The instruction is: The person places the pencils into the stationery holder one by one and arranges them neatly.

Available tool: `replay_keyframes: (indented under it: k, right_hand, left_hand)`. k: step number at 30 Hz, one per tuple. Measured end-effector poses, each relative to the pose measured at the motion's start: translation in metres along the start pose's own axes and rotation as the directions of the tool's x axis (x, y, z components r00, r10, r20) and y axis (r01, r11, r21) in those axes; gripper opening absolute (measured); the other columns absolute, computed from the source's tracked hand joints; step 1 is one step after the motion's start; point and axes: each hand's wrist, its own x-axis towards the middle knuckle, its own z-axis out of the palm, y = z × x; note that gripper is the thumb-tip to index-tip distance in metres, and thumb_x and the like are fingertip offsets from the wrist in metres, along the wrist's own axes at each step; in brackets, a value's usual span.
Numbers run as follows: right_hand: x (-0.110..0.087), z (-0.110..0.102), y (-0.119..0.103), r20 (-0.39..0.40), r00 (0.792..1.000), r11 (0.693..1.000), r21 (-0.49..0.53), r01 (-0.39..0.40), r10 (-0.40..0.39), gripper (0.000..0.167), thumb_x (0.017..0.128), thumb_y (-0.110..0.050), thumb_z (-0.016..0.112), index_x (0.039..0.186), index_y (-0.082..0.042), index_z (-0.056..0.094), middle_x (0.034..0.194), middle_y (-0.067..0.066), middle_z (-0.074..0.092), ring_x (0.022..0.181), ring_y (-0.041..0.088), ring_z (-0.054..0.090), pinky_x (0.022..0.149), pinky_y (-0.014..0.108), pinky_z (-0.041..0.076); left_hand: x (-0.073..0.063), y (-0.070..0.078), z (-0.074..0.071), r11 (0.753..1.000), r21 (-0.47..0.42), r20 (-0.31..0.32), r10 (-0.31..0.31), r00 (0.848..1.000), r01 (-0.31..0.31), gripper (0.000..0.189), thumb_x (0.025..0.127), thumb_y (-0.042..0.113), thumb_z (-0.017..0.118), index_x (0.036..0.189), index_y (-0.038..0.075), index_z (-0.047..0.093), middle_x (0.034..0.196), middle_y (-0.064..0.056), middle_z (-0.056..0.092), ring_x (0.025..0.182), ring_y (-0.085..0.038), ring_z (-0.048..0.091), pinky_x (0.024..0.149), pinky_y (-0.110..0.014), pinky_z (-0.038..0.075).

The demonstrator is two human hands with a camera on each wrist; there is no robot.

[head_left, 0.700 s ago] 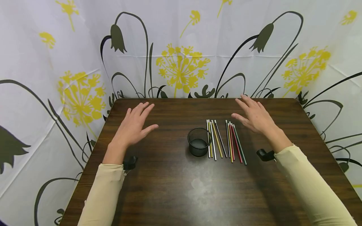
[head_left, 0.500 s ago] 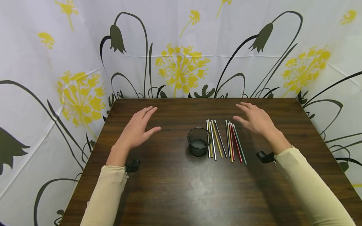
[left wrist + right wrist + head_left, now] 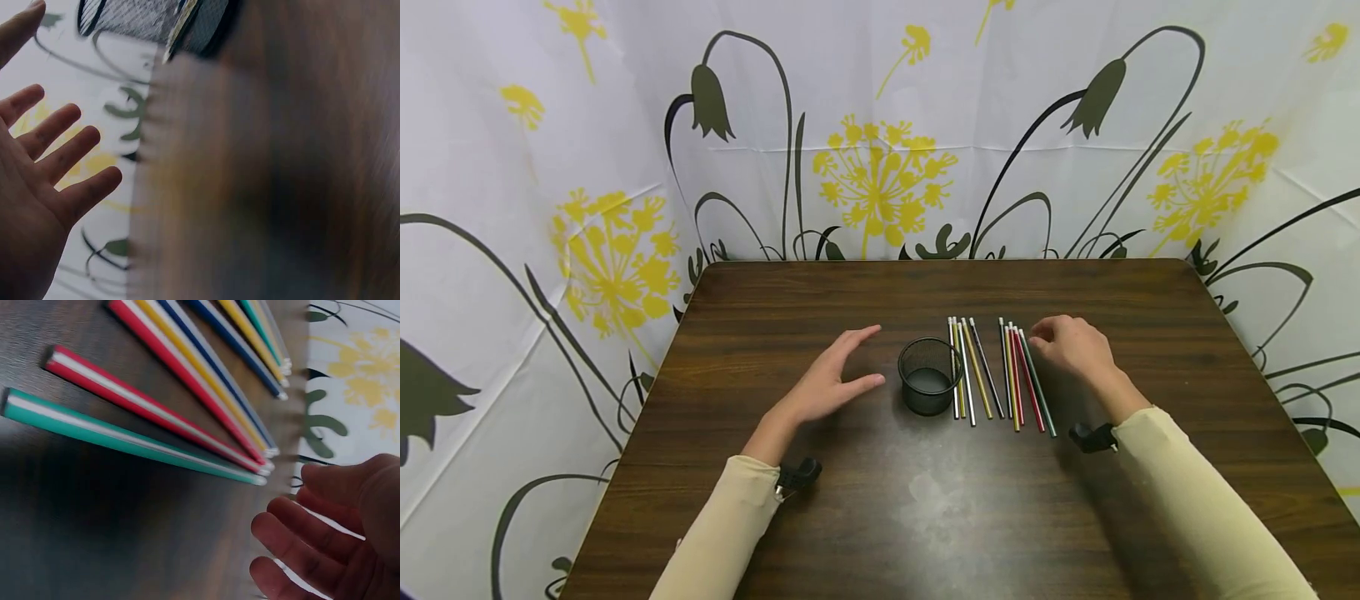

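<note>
A black mesh pencil cup stands upright near the middle of the table. To its left is my left hand, fingers and thumb spread apart and nothing between them; in the left wrist view the cup shows beyond the fingers. Right of the cup lie two loose groups of striped pencils, one beside it and partly behind its mesh, the other including a red pencil and a green pencil. Just right of the green pencil's far end hovers my right hand, fingers loosely bent, holding nothing.
The dark wooden table ends at a far edge against a white curtain with flower prints. Black wrist cameras sit at both wrists, above the table.
My left hand has come right and nearer, toward the cup. My right hand has lowered toward the pencils' far ends, its fingers bending more. Cup and pencils stay put.
</note>
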Motion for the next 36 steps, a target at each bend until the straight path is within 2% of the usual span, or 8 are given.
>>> replay_keyframes:
  k: [6, 11, 14, 19, 25, 27, 32, 36]
  right_hand:
    - [0.001, 0.017, 0.01, 0.032, 0.997, 0.996, 0.055, -0.073, 0.071, 0.029, 0.095, -0.028, 0.063, 0.111, -0.005, 0.072, 0.1, 0.011, 0.071, 0.087, 0.028, 0.064, 0.072, 0.048, 0.048]
    - [0.002, 0.026, 0.016, 0.063, 0.993, 0.992, 0.075, -0.102, 0.097, 0.03, 0.095, -0.028, 0.064, 0.111, -0.005, 0.072, 0.095, 0.009, 0.071, 0.068, 0.015, 0.065, 0.065, 0.043, 0.048]
    - [0.003, 0.028, 0.016, 0.07, 0.992, 0.992, 0.074, -0.105, 0.1, 0.031, 0.094, -0.029, 0.065, 0.112, -0.004, 0.071, 0.095, 0.009, 0.072, 0.063, 0.011, 0.065, 0.064, 0.043, 0.049]
    - [0.005, 0.029, 0.015, 0.081, 0.99, 0.991, 0.06, -0.118, 0.113, 0.033, 0.093, -0.03, 0.066, 0.114, -0.004, 0.07, 0.096, 0.009, 0.072, 0.06, 0.01, 0.065, 0.066, 0.044, 0.049]
    - [0.006, 0.028, 0.013, 0.108, 0.984, 0.988, 0.043, -0.148, 0.142, 0.032, 0.094, -0.027, 0.063, 0.115, -0.004, 0.068, 0.095, 0.009, 0.072, 0.058, 0.009, 0.064, 0.066, 0.044, 0.048]
    - [0.007, 0.028, 0.012, 0.105, 0.982, 0.986, 0.033, -0.161, 0.157, 0.031, 0.093, -0.027, 0.064, 0.114, -0.005, 0.068, 0.089, 0.006, 0.073, 0.057, 0.009, 0.064, 0.065, 0.043, 0.048]
    - [0.007, 0.027, 0.005, 0.089, 0.975, 0.979, -0.005, -0.203, 0.202, 0.03, 0.091, -0.029, 0.066, 0.11, -0.006, 0.069, 0.066, -0.002, 0.068, 0.06, 0.014, 0.063, 0.064, 0.044, 0.047]
    - [0.006, 0.025, 0.002, 0.074, 0.974, 0.977, -0.032, -0.212, 0.213, 0.03, 0.088, -0.03, 0.069, 0.107, -0.007, 0.07, 0.062, -0.002, 0.065, 0.068, 0.021, 0.062, 0.065, 0.046, 0.047]
  left_hand:
    - [0.007, 0.001, 0.03, 0.992, -0.13, 0.032, 0.005, 0.999, 0.0, 0.078, 0.088, 0.032, 0.075, 0.153, 0.026, 0.031, 0.148, -0.007, 0.042, 0.136, -0.023, 0.038, 0.11, -0.05, 0.032]
    - [0.012, 0.002, 0.046, 0.987, -0.161, 0.037, -0.016, 0.999, 0.022, 0.084, 0.085, 0.031, 0.079, 0.153, 0.028, 0.03, 0.149, -0.005, 0.04, 0.137, -0.017, 0.037, 0.109, -0.048, 0.033]
    - [0.013, 0.003, 0.052, 0.985, -0.173, 0.022, -0.02, 1.0, 0.024, 0.087, 0.083, 0.028, 0.081, 0.154, 0.025, 0.03, 0.15, -0.001, 0.039, 0.136, -0.016, 0.037, 0.108, -0.047, 0.034]
    - [0.016, 0.007, 0.057, 0.98, -0.2, -0.005, -0.006, 1.0, 0.005, 0.09, 0.081, 0.02, 0.083, 0.154, 0.016, 0.029, 0.15, -0.002, 0.039, 0.136, -0.018, 0.037, 0.107, -0.044, 0.036]
    - [0.019, 0.025, 0.054, 0.94, -0.339, -0.013, 0.03, 0.999, -0.033, 0.088, 0.081, 0.007, 0.081, 0.151, 0.002, 0.029, 0.146, -0.024, 0.04, 0.133, -0.04, 0.04, 0.105, -0.055, 0.036]
    - [0.02, 0.031, 0.052, 0.93, -0.366, 0.0, 0.022, 1.0, -0.02, 0.087, 0.081, 0.006, 0.08, 0.151, 0.002, 0.028, 0.146, -0.027, 0.039, 0.133, -0.042, 0.039, 0.106, -0.056, 0.034]
    - [0.021, 0.034, 0.052, 0.927, -0.375, 0.023, -0.003, 1.0, 0.011, 0.086, 0.083, 0.007, 0.079, 0.152, 0.004, 0.028, 0.146, -0.026, 0.04, 0.135, -0.04, 0.037, 0.109, -0.056, 0.03]
    - [0.022, 0.032, 0.055, 0.908, -0.418, 0.03, 0.002, 1.0, 0.011, 0.085, 0.084, 0.005, 0.077, 0.153, 0.005, 0.026, 0.147, -0.025, 0.039, 0.135, -0.044, 0.035, 0.108, -0.059, 0.029]
